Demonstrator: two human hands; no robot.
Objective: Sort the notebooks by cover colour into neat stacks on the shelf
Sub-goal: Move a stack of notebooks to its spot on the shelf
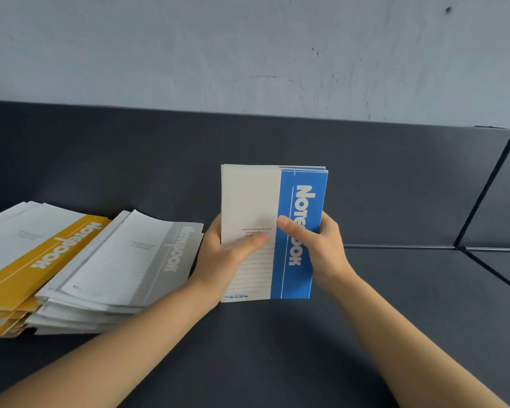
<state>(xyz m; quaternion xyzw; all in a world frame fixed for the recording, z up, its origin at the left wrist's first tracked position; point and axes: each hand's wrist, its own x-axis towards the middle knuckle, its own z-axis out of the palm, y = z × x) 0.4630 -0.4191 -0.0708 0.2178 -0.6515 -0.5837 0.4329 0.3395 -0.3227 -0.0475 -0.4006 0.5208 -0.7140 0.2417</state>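
Gripping stacked blue notebooks [302, 198] — both hands [223, 254] [326, 245].

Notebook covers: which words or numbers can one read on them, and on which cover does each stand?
"Notebook": blue notebooks, gripped by left hand and right hand.
"Notebook": top of yellow stack.
"Notebook": top of grey stack.
"A5": lower corner, blue notebooks and grey stack.
Small print on all covers: too blurred.

A bundle of blue notebooks [253, 195] — white covers with a blue band reading "Notebook" — is held nearly upright over the dark shelf [395, 290], gripped at its sides by the left hand [227, 251] and right hand [318, 242]. To its left two loosely fanned stacks lie flat and touching — the yellow stack [27, 260] outermost, the grey stack [124, 260] nearer.
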